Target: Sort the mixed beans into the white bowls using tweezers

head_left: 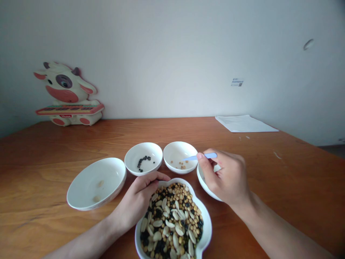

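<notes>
Head view: R hand point(229, 176) has a light-blue tool point(210, 155), prob. plastic tweezers, pinched btwn thumb & fingers, tip over the small white bowl point(179, 149) w/ a few tan beans point(183, 167); can't tell if the tip carries anything. Tool looks v. light, a bit springy; best held mid-length w/ soft pressure. L hand point(142, 194) lies on the far-left rim of the white tray point(207, 223), fingers bent over the edge; can't tell if they grip. Tray's full of mixed beans & pale nuts point(169, 223), so prob. heavyish, stiff; take by rim, keep level. Beans prob. hard, slippery; nuts may chip.
</notes>
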### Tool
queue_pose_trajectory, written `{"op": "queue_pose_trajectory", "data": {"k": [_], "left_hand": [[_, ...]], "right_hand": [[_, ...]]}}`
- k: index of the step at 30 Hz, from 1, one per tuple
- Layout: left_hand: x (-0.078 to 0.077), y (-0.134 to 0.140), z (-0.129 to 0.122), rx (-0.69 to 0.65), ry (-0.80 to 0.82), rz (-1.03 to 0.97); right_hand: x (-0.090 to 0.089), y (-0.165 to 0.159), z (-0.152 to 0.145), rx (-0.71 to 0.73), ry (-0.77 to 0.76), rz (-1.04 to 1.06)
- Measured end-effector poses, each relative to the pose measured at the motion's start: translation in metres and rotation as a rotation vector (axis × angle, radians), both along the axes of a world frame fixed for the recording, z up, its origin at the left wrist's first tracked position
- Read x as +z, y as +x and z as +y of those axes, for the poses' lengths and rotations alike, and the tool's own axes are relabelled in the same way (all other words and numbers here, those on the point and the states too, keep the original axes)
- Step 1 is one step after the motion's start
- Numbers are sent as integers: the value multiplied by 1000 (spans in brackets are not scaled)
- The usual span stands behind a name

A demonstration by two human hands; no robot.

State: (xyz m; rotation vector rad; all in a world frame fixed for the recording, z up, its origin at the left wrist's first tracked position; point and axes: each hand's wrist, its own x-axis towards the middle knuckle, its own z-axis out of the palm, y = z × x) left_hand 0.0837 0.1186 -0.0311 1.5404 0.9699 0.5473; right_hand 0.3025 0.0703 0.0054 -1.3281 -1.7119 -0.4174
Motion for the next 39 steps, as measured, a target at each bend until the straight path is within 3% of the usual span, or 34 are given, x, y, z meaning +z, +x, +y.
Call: {"op": "queue_pose_trajectory", "data": {"k": [7, 11, 14, 17, 26, 33, 39], "left_hand": [[-1, 1, 1, 6, 8, 4], [0, 1, 2, 8, 39, 4], [-1, 1, 2, 9, 78, -2], [-1, 1, 2, -2, 85, -12], [3, 2, 1, 9, 97, -11], [2, 2, 1, 11, 72, -13], [1, 2, 1, -3, 69, -37]], "right_hand": [[2, -2, -4, 60, 34, 34], [2, -6, -7, 280, 10, 25], [0, -12, -8, 484, -80, -45], [-4, -17, -8, 591, -174, -127], [-8, -17, -8, 597, -224, -155], [-6, -18, -6, 517, -195, -45], [-6, -18, -6, 498, -232, -83]]}}
